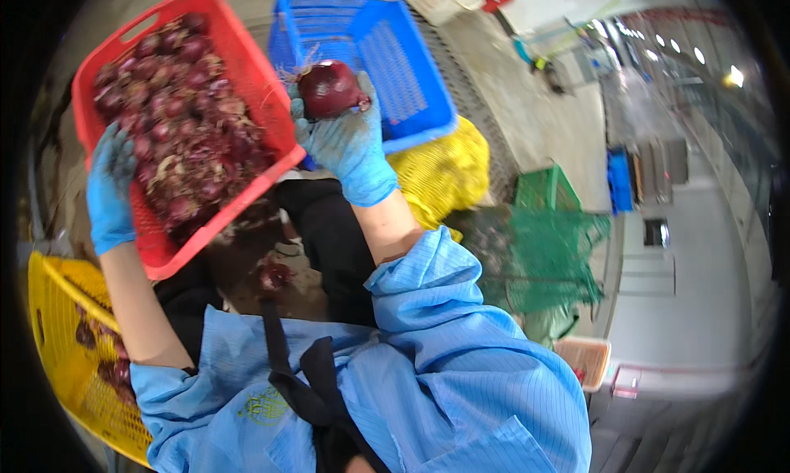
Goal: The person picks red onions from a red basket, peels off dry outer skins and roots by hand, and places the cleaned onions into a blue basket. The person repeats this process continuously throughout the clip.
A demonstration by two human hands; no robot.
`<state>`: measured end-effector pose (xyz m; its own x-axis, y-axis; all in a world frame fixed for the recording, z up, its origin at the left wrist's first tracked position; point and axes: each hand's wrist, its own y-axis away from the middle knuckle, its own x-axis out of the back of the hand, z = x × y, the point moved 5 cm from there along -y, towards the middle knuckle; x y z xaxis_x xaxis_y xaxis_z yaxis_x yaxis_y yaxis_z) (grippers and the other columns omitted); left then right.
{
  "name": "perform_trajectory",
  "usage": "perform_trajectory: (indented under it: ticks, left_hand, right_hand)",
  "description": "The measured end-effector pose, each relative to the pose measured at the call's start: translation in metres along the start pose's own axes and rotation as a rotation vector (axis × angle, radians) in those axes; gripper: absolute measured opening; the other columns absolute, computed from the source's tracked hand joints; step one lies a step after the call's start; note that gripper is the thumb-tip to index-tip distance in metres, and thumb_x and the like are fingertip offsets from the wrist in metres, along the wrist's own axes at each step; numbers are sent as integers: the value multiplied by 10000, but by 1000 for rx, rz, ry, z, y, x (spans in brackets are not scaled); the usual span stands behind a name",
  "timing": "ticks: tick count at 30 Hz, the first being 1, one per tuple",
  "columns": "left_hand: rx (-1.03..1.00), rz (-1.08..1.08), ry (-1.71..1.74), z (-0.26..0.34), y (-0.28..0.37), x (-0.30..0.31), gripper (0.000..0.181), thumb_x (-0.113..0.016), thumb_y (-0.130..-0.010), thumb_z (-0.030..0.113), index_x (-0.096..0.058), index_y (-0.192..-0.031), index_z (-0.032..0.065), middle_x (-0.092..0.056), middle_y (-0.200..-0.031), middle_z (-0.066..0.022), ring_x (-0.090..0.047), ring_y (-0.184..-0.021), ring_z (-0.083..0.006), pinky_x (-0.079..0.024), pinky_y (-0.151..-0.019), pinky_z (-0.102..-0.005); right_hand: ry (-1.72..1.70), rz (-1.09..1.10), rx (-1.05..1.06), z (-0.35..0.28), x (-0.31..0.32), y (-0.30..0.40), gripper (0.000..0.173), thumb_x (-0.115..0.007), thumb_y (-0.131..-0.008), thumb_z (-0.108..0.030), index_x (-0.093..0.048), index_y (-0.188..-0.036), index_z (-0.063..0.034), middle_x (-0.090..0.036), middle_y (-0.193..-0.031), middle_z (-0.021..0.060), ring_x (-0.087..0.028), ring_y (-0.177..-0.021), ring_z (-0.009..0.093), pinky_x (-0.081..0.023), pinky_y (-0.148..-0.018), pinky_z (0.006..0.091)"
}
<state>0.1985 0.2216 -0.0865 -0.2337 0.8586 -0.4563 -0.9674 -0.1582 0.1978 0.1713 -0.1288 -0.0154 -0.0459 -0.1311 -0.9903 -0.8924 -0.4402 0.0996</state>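
A large peeled-looking red onion (332,89) rests in my right hand (345,140), which wears a dirty blue glove; its roots stick out to the left. That hand is raised between the red crate and the blue crate. My left hand (112,183), gloved too, lies at the left rim of the red plastic crate (228,223), its fingers by the onions and partly blurred. Whether it grips the rim I cannot tell. Many red onions (176,106) with dry skins and roots fill the red crate. The blue plastic crate (395,78) shows a bare inner wall.
A yellow crate (68,349) with several red onions stands at the lower left. Right of my legs lie a yellow mesh sack (447,170) and a green mesh sack (543,257), near a green crate (546,186). An onion (274,275) lies on the floor between my legs.
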Motion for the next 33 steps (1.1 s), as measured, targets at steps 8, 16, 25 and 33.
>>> perform_trajectory:
  ticks: [8, 16, 25, 33]
  left_hand:
    - [257, -1, 137, -63, -27, 26, 402, -380, -952, 209, -433, -1333, 91, -468, -1325, -51, -469, -1172, -137, -361, -955, -268]
    - [305, -55, 77, -78, -11, 11, 394, -361, -951, 192, -445, -1327, 110, -456, -1343, -27, -450, -1200, -132, -363, -929, -234]
    - [289, -3, 254, -58, 4, 17, 445, -368, -946, 216, -376, -1357, 46, -321, -1433, -141, -309, -1324, -232, -238, -1095, -359]
    - [165, 105, 366, -6, 40, -16, 302, -372, -951, 184, -546, -1163, 56, -633, -1035, -81, -611, -944, -208, -515, -768, -316]
  right_hand:
    - [399, 206, 617, -99, -86, 226, 632, -548, -798, -541, -445, -1218, -80, -564, -1117, 201, -608, -834, 349, -553, -616, 393]
    - [172, 214, 1404, -201, -164, 449, 609, -522, -779, -490, -451, -1183, -39, -536, -1136, 195, -565, -936, 333, -529, -737, 414]
    - [108, 293, 1345, -196, -149, 427, 463, -551, -802, -322, -527, -1135, -2, -561, -1125, 178, -535, -919, 298, -453, -775, 423]
    - [847, -1, 447, -89, -126, 174, 359, -477, -900, -204, -508, -1219, -43, -638, -1025, 69, -607, -859, 176, -468, -765, 340]
